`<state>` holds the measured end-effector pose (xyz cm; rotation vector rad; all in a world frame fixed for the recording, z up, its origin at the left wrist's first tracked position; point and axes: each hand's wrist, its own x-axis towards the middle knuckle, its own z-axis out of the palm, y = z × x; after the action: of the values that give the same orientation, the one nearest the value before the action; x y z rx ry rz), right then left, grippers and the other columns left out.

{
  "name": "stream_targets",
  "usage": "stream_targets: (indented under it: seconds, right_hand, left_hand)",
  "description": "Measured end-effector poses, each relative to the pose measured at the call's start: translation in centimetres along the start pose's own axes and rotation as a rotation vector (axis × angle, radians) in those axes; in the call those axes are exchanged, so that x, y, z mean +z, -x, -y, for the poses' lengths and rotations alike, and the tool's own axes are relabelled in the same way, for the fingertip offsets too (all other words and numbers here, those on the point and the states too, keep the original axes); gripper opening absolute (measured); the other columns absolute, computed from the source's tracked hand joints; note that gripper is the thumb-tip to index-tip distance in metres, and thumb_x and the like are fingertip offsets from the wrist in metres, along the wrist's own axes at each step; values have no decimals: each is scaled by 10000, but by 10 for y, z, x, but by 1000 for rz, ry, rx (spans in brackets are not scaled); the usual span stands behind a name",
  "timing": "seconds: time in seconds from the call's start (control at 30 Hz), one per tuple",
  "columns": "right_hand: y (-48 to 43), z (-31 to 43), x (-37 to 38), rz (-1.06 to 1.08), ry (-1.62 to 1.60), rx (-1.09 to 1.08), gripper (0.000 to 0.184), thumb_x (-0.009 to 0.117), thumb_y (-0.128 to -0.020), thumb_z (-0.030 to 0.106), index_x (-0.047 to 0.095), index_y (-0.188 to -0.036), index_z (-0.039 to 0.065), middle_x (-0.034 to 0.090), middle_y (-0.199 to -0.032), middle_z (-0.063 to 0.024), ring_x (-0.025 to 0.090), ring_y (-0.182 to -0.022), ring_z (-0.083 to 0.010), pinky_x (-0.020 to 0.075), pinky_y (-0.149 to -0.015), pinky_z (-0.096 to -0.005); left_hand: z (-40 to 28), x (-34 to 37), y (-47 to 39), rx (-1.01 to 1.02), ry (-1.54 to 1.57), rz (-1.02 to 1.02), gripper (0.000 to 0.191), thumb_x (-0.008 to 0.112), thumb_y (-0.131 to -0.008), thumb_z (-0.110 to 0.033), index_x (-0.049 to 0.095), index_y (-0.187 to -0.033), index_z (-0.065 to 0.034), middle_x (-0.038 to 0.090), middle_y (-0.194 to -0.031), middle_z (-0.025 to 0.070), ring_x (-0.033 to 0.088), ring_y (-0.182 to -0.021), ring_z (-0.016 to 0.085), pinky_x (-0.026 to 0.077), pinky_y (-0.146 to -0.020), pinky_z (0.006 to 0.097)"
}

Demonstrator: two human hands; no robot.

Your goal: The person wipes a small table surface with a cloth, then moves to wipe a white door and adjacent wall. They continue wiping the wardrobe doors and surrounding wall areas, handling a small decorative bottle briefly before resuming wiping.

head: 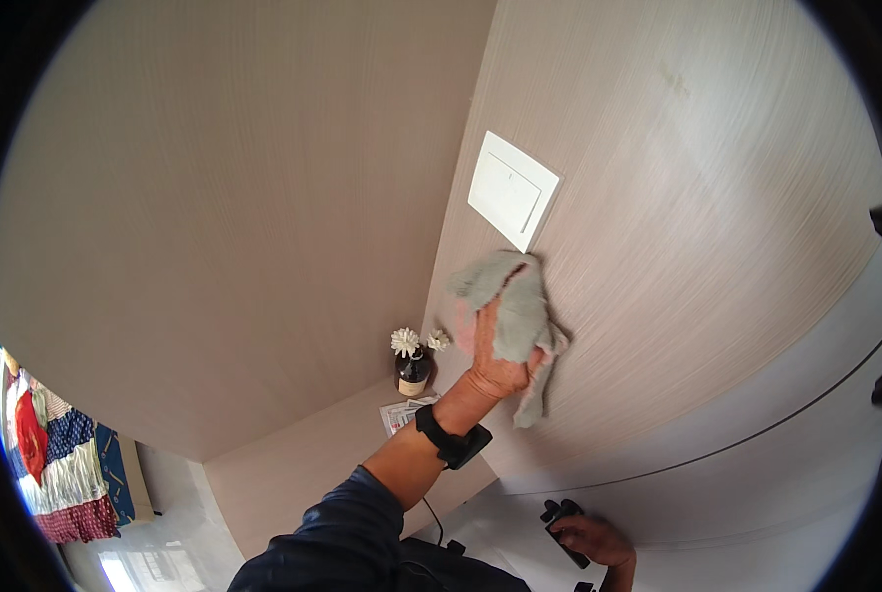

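Observation:
My left hand [500, 362] presses a grey-green and pink cloth [522, 314] against the wood-grain wall panel [655, 281]. Folds of the cloth cover most of its fingers. Just above the cloth is a white wall switch [511, 189] in a square frame. A black band with a dark device [452, 440] circles my left wrist. Lower right, the fingers of my right hand [596, 540] curl over a black object [566, 529], perhaps a handle; its exact kind is unclear.
In the corner, a dark bottle [412, 374] with white flowers [405, 341] stands on a wooden ledge [293, 473], beside printed papers [396, 416]. A dark cable [435, 518] hangs below. Patterned fabric [67, 473] covers something at far left, above a glossy floor [159, 547].

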<state>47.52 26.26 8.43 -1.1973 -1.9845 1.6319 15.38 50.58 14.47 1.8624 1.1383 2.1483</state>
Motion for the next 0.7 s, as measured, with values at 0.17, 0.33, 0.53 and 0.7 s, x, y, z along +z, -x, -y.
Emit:
stream_targets:
  seconds: [0.17,0.33,0.53,0.7]
  right_hand:
    - [0,8,2,-15,-13,45,298,644,-1014,123,608,-1306,79,589,-868,6,544,-804,-107,473,-747,-284]
    - [-2,14,3,-39,-44,52,280,639,-1010,117,622,-1286,80,591,-865,7,536,-800,-101,462,-739,-287]
    - [-1,21,3,-41,-31,48,309,645,-993,131,623,-1298,85,617,-919,-2,555,-866,-108,465,-793,-287]
    - [-5,9,3,-14,-80,102,309,654,-992,167,631,-1289,86,652,-1035,-21,587,-930,-118,484,-852,-299]
  left_hand:
    - [39,-3,-18,-214,-53,-181,843,737,-852,-482,435,-1506,-44,440,-1524,198,401,-1404,393,259,-1192,503]
    - [89,-3,-27,-322,136,-293,936,787,-822,-496,393,-1538,-40,389,-1571,188,371,-1428,383,210,-1211,503]
    - [102,6,3,-399,-24,-276,747,714,-922,-377,418,-1509,-22,434,-1512,181,443,-1360,338,241,-1186,448]
    - [63,14,44,-447,-171,-154,559,619,-978,-292,498,-1433,8,537,-1396,205,525,-1267,343,351,-1106,430]
